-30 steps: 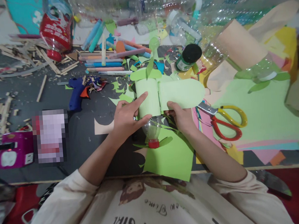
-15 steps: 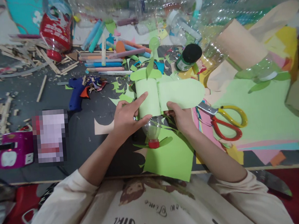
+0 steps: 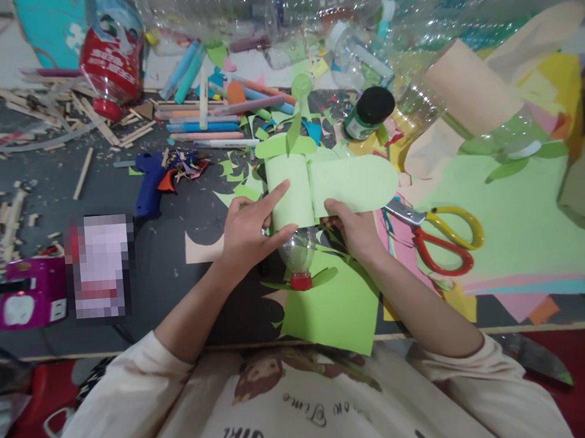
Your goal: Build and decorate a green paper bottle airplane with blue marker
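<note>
While lying on the tabletop (image 3: 178,307), red cap (image 3: 301,282) toward the person, the clear bottle (image 3: 298,246) wears a pale green paper sleeve (image 3: 291,196) (rounded flap (image 3: 357,182) jutting right), left grip (image 3: 246,232) clasping the sleeve, right grip (image 3: 356,231) pinching the flap.

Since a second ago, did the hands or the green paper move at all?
Nothing visibly moved. The left hand still presses its forefinger on the green paper wrapped round the bottle, and the right hand still holds the rounded flap. The scissors and the glue gun lie where they were.
</note>
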`<state>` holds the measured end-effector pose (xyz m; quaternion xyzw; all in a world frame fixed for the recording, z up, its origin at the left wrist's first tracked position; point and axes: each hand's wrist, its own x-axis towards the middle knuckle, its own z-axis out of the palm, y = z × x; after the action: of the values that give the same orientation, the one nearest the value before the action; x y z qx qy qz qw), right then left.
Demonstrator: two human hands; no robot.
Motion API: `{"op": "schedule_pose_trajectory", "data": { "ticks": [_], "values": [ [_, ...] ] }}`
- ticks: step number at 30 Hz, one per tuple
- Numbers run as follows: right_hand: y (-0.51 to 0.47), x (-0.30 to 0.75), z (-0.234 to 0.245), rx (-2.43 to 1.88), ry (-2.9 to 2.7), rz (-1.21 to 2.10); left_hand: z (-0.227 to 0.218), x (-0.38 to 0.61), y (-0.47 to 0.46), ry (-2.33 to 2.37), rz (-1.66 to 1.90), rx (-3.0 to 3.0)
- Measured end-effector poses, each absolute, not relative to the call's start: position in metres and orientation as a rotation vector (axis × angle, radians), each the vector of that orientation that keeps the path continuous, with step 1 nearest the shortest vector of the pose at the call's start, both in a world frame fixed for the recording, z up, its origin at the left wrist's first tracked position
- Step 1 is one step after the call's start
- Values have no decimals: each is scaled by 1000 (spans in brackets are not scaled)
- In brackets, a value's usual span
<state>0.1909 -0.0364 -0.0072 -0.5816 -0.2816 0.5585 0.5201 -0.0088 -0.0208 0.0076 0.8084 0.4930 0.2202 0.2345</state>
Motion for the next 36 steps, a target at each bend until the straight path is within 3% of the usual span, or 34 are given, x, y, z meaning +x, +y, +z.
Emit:
{"op": "schedule_pose_trajectory", "data": {
  "ticks": [13,36],
  "values": [
    [-40,194,-1,-1401,-1017,1354,9,-7,-20,1344,583,2199],
    [-41,194,7,-1382,-1083,1424,9,-8,-21,1335,577,2241]
  ]
}}
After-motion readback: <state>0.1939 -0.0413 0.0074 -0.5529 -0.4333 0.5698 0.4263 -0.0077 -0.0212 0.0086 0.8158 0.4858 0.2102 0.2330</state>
